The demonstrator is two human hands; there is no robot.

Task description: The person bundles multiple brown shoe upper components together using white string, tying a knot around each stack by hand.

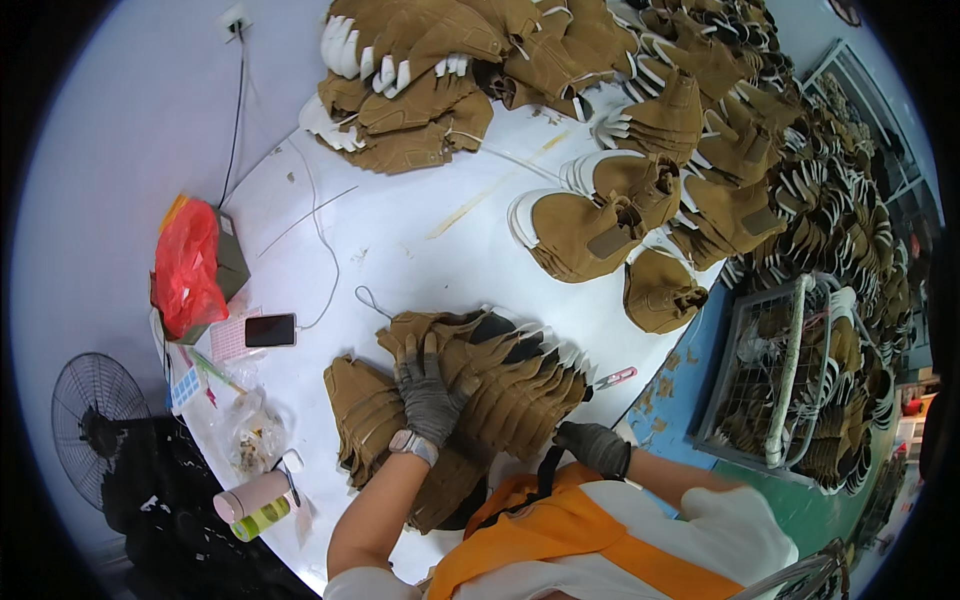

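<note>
My left hand (pixel 430 394), in a dark grey glove, lies with its fingers spread on a bundle of brown shoe uppers (pixel 495 382) laid overlapping on the white table. A second stack of brown uppers (pixel 362 409) lies under and to the left of that wrist. My right hand (pixel 596 448), gloved too, is at the bundle's lower right edge beside a black strap (pixel 550 471); whether it grips the strap or an upper cannot be made out. Red-handled thread snips (pixel 616 377) lie to the right of the bundle.
More brown uppers (pixel 592 232) are piled across the table's far and right side. At the left are a phone (pixel 271 330) on a cable, a red plastic bag (pixel 189 270), a pink bottle (pixel 251 496) and a fan (pixel 97 424). A wire cart (pixel 787 375) stands right of the table.
</note>
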